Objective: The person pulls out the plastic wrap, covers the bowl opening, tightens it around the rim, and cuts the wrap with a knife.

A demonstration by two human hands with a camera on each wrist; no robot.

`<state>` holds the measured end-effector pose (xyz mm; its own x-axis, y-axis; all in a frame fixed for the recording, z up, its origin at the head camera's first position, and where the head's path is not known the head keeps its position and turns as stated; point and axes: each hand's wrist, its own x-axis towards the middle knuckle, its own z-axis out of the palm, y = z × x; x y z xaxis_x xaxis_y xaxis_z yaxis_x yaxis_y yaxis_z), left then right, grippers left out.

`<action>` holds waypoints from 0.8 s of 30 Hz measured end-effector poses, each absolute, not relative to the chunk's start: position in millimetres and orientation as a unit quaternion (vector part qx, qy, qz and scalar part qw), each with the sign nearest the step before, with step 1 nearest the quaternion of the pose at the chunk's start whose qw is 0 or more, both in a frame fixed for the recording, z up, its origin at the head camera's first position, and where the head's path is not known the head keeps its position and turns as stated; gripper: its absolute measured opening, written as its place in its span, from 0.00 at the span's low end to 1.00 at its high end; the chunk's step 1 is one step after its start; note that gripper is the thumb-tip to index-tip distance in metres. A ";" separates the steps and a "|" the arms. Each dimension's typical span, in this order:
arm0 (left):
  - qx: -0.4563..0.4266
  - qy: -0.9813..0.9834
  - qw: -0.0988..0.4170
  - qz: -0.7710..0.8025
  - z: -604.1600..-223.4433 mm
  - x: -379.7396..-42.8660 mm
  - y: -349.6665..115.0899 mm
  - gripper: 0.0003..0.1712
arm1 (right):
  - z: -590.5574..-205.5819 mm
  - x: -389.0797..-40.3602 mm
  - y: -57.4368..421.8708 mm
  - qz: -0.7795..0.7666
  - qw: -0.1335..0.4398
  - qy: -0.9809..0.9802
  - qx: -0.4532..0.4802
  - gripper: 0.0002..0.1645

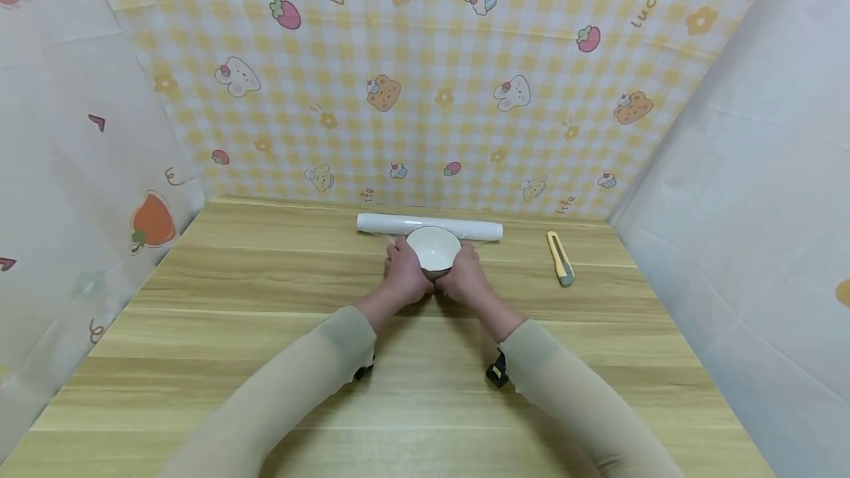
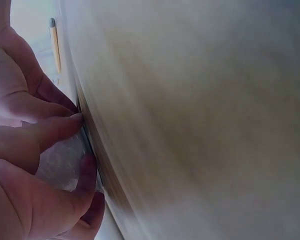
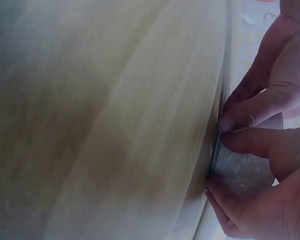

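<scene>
A small bowl (image 1: 433,248), white inside and dark outside, is between both hands in front of the roll. My left hand (image 1: 403,271) curls round its left side, and my right hand (image 1: 462,274) round its right. In the left wrist view, wrinkled clear plastic wrap (image 2: 60,162) lies over the bowl's outside. Thumbs and fingertips of both hands press in low at the bowl's base, close to the tabletop. The right wrist view shows the same wrap (image 3: 242,170) between the two hands, with the thumbs nearly meeting.
Behind the bowl lies a white roll of plastic wrap (image 1: 428,226), lengthwise across the table. A yellow utility knife (image 1: 561,258) is to the right on the wooden table (image 1: 265,279). A checked cloth backdrop (image 1: 425,124) rises at the table's back edge, with pale sheets at both sides.
</scene>
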<state>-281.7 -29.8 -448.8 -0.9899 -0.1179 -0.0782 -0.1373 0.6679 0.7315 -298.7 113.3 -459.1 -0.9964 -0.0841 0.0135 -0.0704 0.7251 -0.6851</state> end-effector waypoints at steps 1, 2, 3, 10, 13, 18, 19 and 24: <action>-0.072 0.913 0.008 0.402 -449.7 -282.5 -29.9 0.66 | -466.1 -303.5 115.4 -0.363 -0.004 0.930 -0.050 0.54; -0.073 0.912 0.003 0.403 -450.9 -283.5 -30.3 0.63 | -475.9 -310.4 117.7 -0.357 -0.021 0.932 -0.061 0.51; -0.074 0.910 -0.002 0.408 -452.0 -284.7 -31.4 0.61 | -482.7 -315.6 120.1 -0.355 -0.031 0.932 -0.067 0.50; -0.026 0.879 -0.033 0.475 -471.5 -300.6 -51.0 0.47 | -497.0 -331.8 129.5 -0.337 -0.035 0.939 -0.052 0.44; -0.016 0.853 -0.019 0.521 -462.8 -295.7 -61.0 0.42 | -475.5 -318.6 125.2 -0.326 -0.012 0.945 -0.038 0.37; -0.042 0.837 0.003 0.545 -455.8 -291.0 -70.4 0.33 | -444.3 -297.0 119.7 -0.333 0.031 0.942 -0.022 0.33; -0.047 0.837 0.002 0.544 -454.9 -290.2 -71.2 0.31 | -442.2 -295.6 119.7 -0.333 0.031 0.942 -0.020 0.32; -0.062 0.839 -0.003 0.541 -450.7 -285.9 -71.9 0.23 | -442.7 -295.5 122.5 -0.354 0.009 0.935 -0.008 0.24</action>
